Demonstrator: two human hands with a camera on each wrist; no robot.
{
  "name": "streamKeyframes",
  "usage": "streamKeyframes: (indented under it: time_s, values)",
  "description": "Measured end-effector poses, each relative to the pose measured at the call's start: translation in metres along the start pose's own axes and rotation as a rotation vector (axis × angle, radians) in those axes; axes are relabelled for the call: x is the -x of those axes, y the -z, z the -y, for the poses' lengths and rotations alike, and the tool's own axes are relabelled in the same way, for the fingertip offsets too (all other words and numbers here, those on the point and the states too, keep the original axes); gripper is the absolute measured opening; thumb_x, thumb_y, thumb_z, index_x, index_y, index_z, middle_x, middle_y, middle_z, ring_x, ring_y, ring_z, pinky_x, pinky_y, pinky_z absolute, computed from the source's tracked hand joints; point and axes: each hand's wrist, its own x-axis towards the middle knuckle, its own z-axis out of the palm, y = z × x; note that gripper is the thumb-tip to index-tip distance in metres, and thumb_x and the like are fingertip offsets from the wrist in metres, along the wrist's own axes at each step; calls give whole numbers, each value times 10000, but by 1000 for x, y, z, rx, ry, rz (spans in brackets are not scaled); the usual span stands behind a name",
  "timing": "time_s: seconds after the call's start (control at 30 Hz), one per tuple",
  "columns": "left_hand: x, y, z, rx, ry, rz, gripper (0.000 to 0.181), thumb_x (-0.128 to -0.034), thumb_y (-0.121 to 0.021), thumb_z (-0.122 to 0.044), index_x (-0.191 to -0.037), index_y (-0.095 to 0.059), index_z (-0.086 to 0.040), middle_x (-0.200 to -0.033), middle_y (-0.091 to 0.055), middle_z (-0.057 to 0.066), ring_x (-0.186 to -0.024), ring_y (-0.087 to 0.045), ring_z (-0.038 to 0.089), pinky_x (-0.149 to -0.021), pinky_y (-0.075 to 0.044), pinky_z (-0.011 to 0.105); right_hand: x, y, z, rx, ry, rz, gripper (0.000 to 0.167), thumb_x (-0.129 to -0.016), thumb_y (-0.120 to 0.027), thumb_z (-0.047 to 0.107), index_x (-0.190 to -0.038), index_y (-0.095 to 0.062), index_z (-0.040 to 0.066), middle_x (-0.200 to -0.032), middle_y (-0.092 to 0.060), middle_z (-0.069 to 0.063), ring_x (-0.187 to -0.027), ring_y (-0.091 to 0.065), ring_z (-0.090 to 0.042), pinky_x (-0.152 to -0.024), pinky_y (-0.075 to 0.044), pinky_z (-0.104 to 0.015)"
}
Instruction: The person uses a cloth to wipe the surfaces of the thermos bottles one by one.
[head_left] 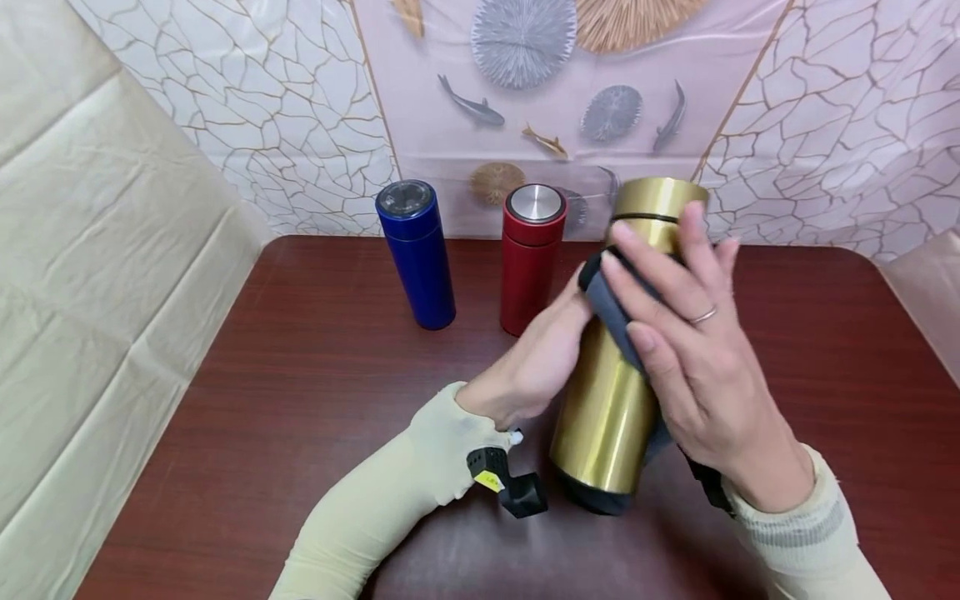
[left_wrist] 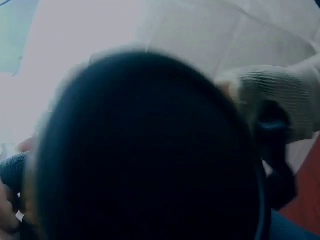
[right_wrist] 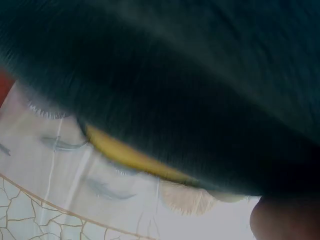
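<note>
A gold thermos bottle (head_left: 606, 417) stands tilted in front of me, its top leaning right and away. My left hand (head_left: 543, 354) grips it from the left side, with most of its fingers hidden. A grey cloth with a black edge (head_left: 615, 312) lies against the bottle, and my right hand (head_left: 697, 358) holds it there from the right. In the left wrist view the bottle's dark base (left_wrist: 150, 150) fills the middle. Dark cloth (right_wrist: 150, 85) covers much of the right wrist view, with a yellow strip of the bottle (right_wrist: 130, 155) below it.
A blue thermos bottle (head_left: 420, 267) and a red thermos bottle (head_left: 528, 275) stand upright behind my left arm on the dark red wooden table (head_left: 300, 400). A patterned cloth backdrop (head_left: 525, 125) hangs at the back, and a cream sheet (head_left: 112, 292) lines the left side.
</note>
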Motion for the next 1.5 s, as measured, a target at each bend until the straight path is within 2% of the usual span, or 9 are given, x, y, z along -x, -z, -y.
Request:
streamKeyframes:
  time_s: [0.23,0.43,0.6,0.77,0.87,1.0,1.13,1.33,1.5]
  values:
    - [2,-12,9,-123,31,167,417,-1119,-237,-458,-1363,-417,-172,-1079,-586,40,-882,-610,65,-856,-478,188,-10,24,3,79,-268,-131,338,-1070,-498,143,-1298,-652,-54,-1458,-591,-159,-1568,-267,-275,-1305,-29,-477]
    - [4,-23,16,-215,-21,155,429,-1125,-205,-443,-1280,-430,-113,-1025,-574,40,-828,-595,39,-821,-486,165,-11,35,2,29,-349,-132,344,-1052,-443,60,-1299,-640,-76,-1449,-599,-144,-1553,-297,-290,-1308,-80,-425]
    - [8,-22,17,-146,-80,82,441,-1125,-200,-428,-1286,-439,-94,-1020,-558,89,-815,-577,51,-810,-475,173,-8,21,4,-33,-255,-180,361,-1025,-439,68,-1257,-643,-119,-1427,-602,-173,-1548,-266,-337,-1299,-82,-476]
    - [8,-19,14,-115,-166,-36,549,-1121,-141,-399,-1523,-370,-104,-1441,-494,61,-1267,-479,40,-1142,-348,228,-4,6,10,-109,-154,-167,359,-1020,-457,94,-1220,-670,-115,-1375,-639,-179,-1534,-293,-341,-1285,-67,-542]
    - [5,-16,10,-65,-218,-119,549,-1118,-139,-352,-1515,-375,-56,-1485,-449,81,-1332,-420,97,-1176,-311,284,1,-3,15,-128,-104,-121,368,-1028,-463,136,-1212,-685,-92,-1369,-648,-160,-1524,-315,-352,-1275,-56,-570]
    - [5,-11,2,197,-161,-160,574,-1104,-225,-435,-1375,-500,-10,-1213,-600,40,-1056,-576,78,-978,-455,231,8,-16,19,-170,-35,-77,378,-1027,-455,155,-1176,-699,-91,-1326,-669,-165,-1493,-365,-361,-1269,-68,-573]
    - [7,-3,-9,440,-8,-186,645,-1056,-320,-588,-1224,-591,-27,-978,-661,12,-836,-642,115,-803,-530,235,15,-30,23,-244,78,-75,381,-1018,-443,143,-1090,-725,-102,-1228,-710,-179,-1416,-470,-356,-1271,-103,-543]
    - [8,12,-20,325,89,-382,601,-1005,-405,-668,-1208,-628,-149,-1008,-666,41,-880,-633,182,-883,-513,303,24,-50,27,-277,307,-126,373,-1008,-439,143,-969,-749,-60,-1061,-748,-173,-1274,-574,-354,-1255,-161,-496]
    - [6,15,-17,310,113,-371,591,-1019,-395,-655,-1200,-636,-146,-1016,-673,41,-877,-638,188,-881,-514,304,25,-58,25,-228,442,-174,368,-1006,-433,158,-927,-737,-32,-942,-736,-155,-1124,-615,-369,-1226,-228,-490]
